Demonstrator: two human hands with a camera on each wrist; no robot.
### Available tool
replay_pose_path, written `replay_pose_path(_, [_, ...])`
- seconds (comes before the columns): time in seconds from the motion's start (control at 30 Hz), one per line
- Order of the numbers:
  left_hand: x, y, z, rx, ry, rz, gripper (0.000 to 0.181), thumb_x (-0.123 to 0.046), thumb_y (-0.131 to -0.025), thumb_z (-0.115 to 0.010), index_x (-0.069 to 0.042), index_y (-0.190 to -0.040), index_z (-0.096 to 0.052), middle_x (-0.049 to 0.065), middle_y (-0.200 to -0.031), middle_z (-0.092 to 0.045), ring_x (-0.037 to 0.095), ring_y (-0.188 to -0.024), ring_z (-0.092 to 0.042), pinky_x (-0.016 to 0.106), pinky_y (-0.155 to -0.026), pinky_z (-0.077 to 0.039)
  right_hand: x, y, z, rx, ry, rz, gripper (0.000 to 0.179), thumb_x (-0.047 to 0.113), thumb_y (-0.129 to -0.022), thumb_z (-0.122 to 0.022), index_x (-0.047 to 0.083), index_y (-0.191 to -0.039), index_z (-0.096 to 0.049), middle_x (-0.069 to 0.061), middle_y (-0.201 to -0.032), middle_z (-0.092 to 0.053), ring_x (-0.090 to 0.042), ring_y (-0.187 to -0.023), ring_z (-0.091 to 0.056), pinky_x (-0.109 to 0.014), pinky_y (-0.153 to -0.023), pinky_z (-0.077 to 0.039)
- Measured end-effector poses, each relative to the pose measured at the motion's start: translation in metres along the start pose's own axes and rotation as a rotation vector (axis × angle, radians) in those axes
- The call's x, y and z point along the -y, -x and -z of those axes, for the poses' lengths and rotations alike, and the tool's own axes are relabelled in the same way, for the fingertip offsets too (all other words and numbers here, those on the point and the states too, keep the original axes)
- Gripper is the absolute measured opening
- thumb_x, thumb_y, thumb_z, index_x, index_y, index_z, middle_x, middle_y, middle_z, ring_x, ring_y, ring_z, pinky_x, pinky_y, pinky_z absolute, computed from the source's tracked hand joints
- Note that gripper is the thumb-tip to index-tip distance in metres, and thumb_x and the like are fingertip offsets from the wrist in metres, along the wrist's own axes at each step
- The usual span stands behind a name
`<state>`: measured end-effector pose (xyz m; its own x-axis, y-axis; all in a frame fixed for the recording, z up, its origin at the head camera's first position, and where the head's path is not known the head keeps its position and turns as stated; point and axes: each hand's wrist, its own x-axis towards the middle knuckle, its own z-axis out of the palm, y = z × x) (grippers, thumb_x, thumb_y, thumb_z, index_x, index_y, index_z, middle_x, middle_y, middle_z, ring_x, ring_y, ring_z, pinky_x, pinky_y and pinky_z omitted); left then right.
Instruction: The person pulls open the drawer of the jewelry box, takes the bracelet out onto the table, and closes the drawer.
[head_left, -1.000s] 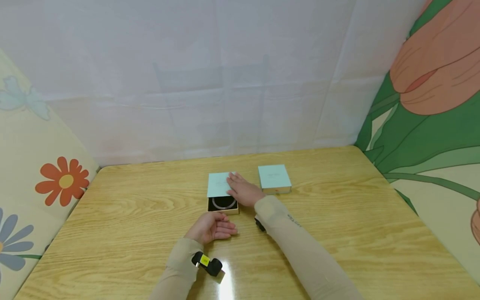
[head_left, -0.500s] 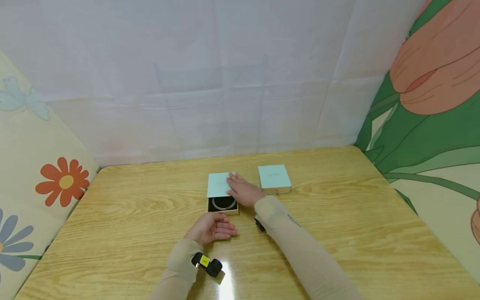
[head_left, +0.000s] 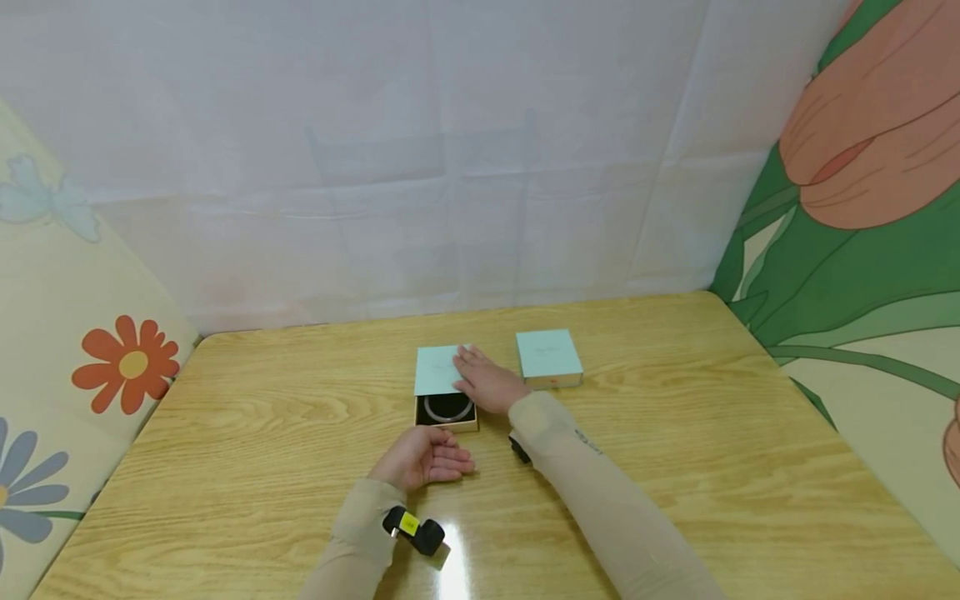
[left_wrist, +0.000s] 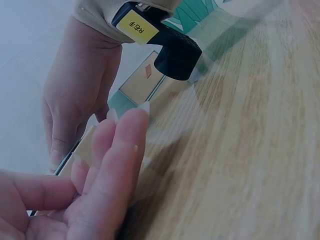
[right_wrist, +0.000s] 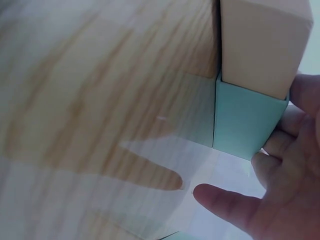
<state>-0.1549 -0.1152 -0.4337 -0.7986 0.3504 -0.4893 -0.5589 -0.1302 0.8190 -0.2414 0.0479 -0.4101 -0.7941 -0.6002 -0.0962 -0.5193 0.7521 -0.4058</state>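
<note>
A small light-blue drawer-style box (head_left: pixel 437 370) sits on the wooden table, its cream-edged drawer (head_left: pixel 446 425) slid partly out toward me. Inside, on black lining, lies a ring-shaped bracelet (head_left: pixel 447 414); its far part is hidden by the box's sleeve. My right hand (head_left: pixel 489 382) rests over the right side of the sleeve, fingers extended across its top. In the right wrist view the drawer (right_wrist: pixel 265 45) projects from the blue sleeve (right_wrist: pixel 247 120) beside those fingers. My left hand (head_left: pixel 427 457) lies just in front of the drawer, palm turned inward, fingers relaxed, gripping nothing.
Right of the open box stands a second light-blue box (head_left: pixel 549 354), closed, close to my right hand. A black wrist camera (head_left: pixel 414 530) is strapped to my left forearm. White cloth (head_left: pixel 375 167) hangs behind the table (head_left: pixel 262 433).
</note>
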Motion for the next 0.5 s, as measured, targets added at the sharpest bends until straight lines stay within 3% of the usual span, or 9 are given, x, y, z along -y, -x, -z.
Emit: replay_pose_path(0.5, [0.0001, 0.0015, 0.0000, -0.006, 0.010, 0.010, 0.026, -0.005, -0.100, -0.033, -0.004, -0.083, -0.053, 0.008, -0.073, -0.069, 0.018, -0.072, -0.071, 0.025, -0.063, -0.056, -0.0010, 0.0002, -0.0005, -0.002, -0.004, 0.003, 0.053, 0.027, -0.107, -0.038, -0.001, -0.151, -0.028, -0.013, -0.160, -0.017, -0.027, -0.147, -0.009, -0.037, -0.118, -0.012])
